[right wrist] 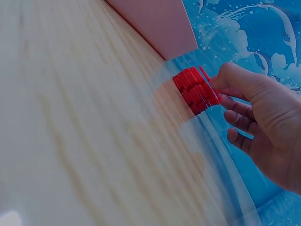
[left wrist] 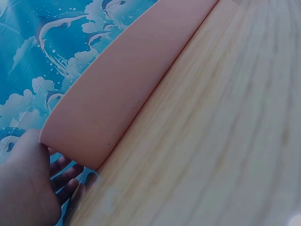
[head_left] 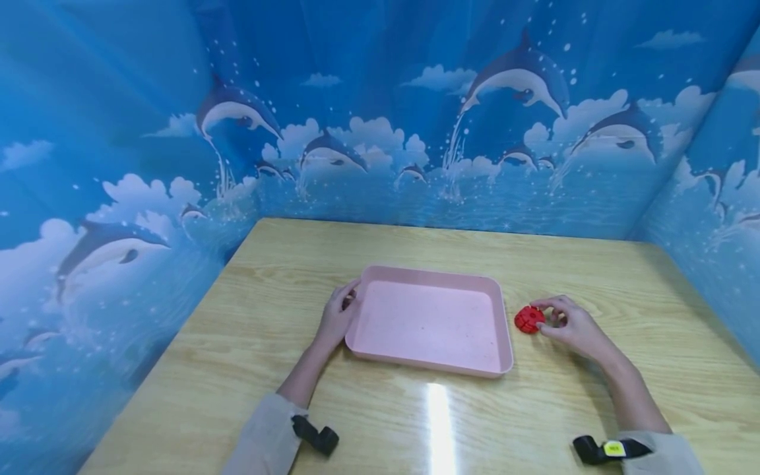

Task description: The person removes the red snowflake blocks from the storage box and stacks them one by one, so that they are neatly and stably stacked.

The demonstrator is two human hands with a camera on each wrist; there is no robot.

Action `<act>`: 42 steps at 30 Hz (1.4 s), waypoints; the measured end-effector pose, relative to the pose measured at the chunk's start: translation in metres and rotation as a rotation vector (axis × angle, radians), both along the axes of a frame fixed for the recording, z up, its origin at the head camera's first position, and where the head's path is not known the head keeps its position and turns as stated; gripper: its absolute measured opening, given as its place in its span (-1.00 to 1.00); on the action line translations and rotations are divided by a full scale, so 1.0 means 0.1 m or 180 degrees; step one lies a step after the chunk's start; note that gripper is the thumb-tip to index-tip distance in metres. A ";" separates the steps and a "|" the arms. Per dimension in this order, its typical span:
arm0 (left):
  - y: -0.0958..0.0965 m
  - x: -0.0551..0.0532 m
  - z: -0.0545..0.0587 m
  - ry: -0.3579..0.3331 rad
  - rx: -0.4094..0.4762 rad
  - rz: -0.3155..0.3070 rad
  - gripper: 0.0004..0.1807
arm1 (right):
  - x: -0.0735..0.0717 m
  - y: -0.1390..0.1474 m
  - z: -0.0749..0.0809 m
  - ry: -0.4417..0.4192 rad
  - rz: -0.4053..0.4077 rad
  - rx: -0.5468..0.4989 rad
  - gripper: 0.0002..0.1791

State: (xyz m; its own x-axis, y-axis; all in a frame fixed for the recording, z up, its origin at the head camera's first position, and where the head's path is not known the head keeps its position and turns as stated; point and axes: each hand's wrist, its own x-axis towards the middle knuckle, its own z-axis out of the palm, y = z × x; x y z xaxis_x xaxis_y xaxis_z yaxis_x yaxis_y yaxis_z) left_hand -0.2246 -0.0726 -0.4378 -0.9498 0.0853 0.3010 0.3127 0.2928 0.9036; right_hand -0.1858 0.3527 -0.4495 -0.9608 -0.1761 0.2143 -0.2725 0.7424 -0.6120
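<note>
A shallow pink tray (head_left: 429, 364) with rounded corners lies on the table. My left hand (head_left: 338, 316) holds the tray at its left side, fingers at the rim; in the left wrist view that hand (left wrist: 28, 179) is at the tray's corner, with several fingertips showing below the wall (left wrist: 108, 99). To the right of the tray sits a small round red object (head_left: 528, 320), ribbed in stacked rows around its side (right wrist: 190, 89). My right hand (head_left: 572, 326) pinches its upper edge between thumb and fingers, the other fingers loosely bent beside it (right wrist: 263, 113).
The wood-grain table (head_left: 285, 257) reaches back to a blue curtain (head_left: 368, 99) printed with dolphins, which also hangs along both sides. A black wrist camera (head_left: 315, 435) is strapped to the left sleeve, another (head_left: 611, 450) to the right. Light glares on the tabletop before the tray.
</note>
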 end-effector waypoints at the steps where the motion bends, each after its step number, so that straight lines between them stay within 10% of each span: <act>1: 0.00 0.00 0.00 0.0004 -0.0002 0.0003 -0.60 | 0.00 0.00 0.00 -0.0003 0.0004 -0.0004 -0.58; 18: 0.01 -0.04 -0.03 0.0039 -0.0008 -0.0048 -0.60 | 0.02 0.01 0.01 -0.0060 -0.0005 -0.0012 -0.59; 26: -0.03 -0.25 -0.37 0.0035 -0.0001 -0.0024 -0.57 | 0.04 0.03 0.02 -0.0129 -0.0068 0.0001 -0.60; 34: -0.06 -0.26 -0.38 -0.0095 -0.0112 0.0050 -0.60 | 0.07 0.06 0.18 0.0208 -0.0092 -0.0007 -0.62; 42: -0.19 -0.29 -0.19 -0.0127 -0.1110 0.0082 -0.47 | 0.12 0.04 0.46 0.0485 -0.0226 0.0432 -0.56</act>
